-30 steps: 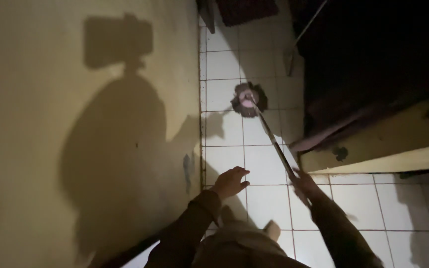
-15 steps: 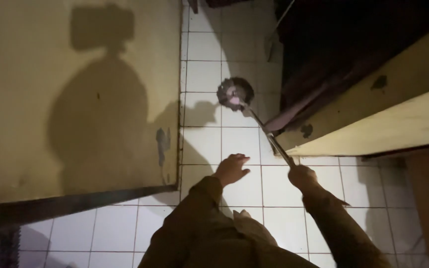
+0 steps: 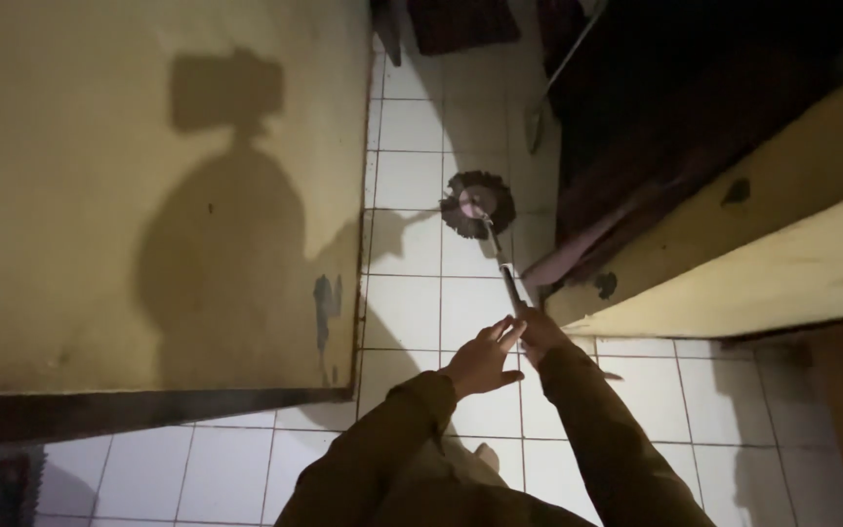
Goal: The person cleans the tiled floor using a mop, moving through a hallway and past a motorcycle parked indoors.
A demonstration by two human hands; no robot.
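Observation:
A mop with a round dark stringy head [image 3: 478, 204] and a thin metal handle [image 3: 500, 265] rests on the white tiled floor [image 3: 412, 312] ahead of me. My right hand [image 3: 541, 335] grips the handle near its lower end. My left hand [image 3: 485, 359] hovers just left of it, fingers spread and reaching toward the handle, holding nothing. Both arms wear dark brown sleeves.
A yellowish wall [image 3: 148, 195] on the left carries my shadow and ends in a corner beside the tiles. Another yellowish wall [image 3: 763, 263] with dark stains stands at right, beside a dark opening [image 3: 695, 88]. A dark mat [image 3: 461, 21] lies at the far end.
The mop head has slid forward and a little to the right. My right hand moved left and up the handle, and my left hand came closer to it.

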